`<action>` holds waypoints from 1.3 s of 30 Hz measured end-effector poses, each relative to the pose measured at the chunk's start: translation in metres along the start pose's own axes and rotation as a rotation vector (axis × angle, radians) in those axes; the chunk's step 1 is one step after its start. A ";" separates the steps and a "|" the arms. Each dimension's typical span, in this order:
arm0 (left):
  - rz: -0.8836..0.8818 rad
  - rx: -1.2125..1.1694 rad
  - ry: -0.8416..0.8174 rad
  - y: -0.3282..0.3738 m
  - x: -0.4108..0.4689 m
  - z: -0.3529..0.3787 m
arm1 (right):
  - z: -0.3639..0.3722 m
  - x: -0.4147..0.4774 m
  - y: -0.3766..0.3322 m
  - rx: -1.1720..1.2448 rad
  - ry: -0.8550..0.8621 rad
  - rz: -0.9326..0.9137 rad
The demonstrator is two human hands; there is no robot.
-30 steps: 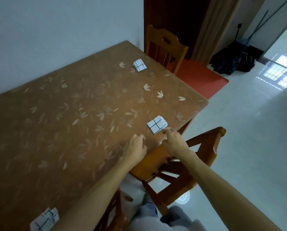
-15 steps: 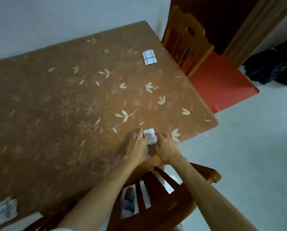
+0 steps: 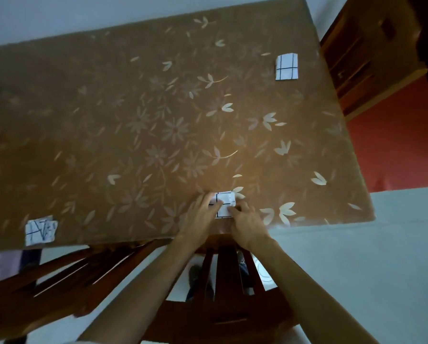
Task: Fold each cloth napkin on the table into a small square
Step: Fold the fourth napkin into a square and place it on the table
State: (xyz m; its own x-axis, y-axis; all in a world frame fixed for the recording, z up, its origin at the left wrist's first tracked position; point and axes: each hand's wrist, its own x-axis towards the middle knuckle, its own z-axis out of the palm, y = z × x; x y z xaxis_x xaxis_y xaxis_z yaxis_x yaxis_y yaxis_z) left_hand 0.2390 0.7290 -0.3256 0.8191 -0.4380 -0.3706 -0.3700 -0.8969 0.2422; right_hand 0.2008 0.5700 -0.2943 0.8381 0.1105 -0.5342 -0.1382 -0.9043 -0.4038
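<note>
The small white cloth napkin (image 3: 225, 204), ruled with black lines, lies at the near edge of the counter (image 3: 133, 125), already down to a compact rectangle. The left hand (image 3: 202, 216) rests on its left part with fingers laid across the cloth, pressing rather than gripping. The right hand (image 3: 245, 220) has bent fingertips on the near right corner; whether they pinch the edge or only push on it I cannot tell.

To finish this fold well, the left fingers should pin the layers while the right hand squares the free edge against the one beneath, then runs along the crease to flatten it. Sitting so near the counter's rim, the napkin could slide off, so press downward rather than toward the body.

A folded white square napkin (image 3: 286, 67) sits at the far right, and a rumpled white napkin (image 3: 41, 231) at the near left probably needs refolding. A brown wooden chair (image 3: 223, 309) stands below.
</note>
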 end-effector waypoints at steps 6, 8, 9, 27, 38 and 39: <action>-0.029 0.020 0.009 -0.020 -0.038 -0.002 | 0.013 0.003 -0.030 -0.100 -0.060 -0.115; -0.042 0.017 0.019 -0.023 -0.047 -0.003 | 0.019 0.002 -0.035 -0.118 -0.065 -0.135; -0.039 0.029 0.023 -0.024 -0.048 -0.003 | 0.020 0.002 -0.037 -0.128 -0.065 -0.138; -0.062 -0.143 0.247 -0.010 -0.093 -0.083 | -0.053 -0.050 -0.060 -0.178 0.190 -0.073; -0.018 -0.275 0.281 0.044 -0.148 -0.108 | -0.060 -0.129 -0.058 0.036 0.342 -0.022; -0.016 -0.279 0.261 0.049 -0.149 -0.108 | -0.061 -0.134 -0.055 0.041 0.342 -0.019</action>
State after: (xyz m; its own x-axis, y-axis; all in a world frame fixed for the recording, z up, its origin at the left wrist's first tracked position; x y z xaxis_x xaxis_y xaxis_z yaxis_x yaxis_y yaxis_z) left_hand 0.1459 0.7570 -0.1614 0.9211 -0.3618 -0.1437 -0.2527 -0.8365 0.4862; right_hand 0.1287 0.5800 -0.1549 0.9681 -0.0240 -0.2495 -0.1365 -0.8854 -0.4443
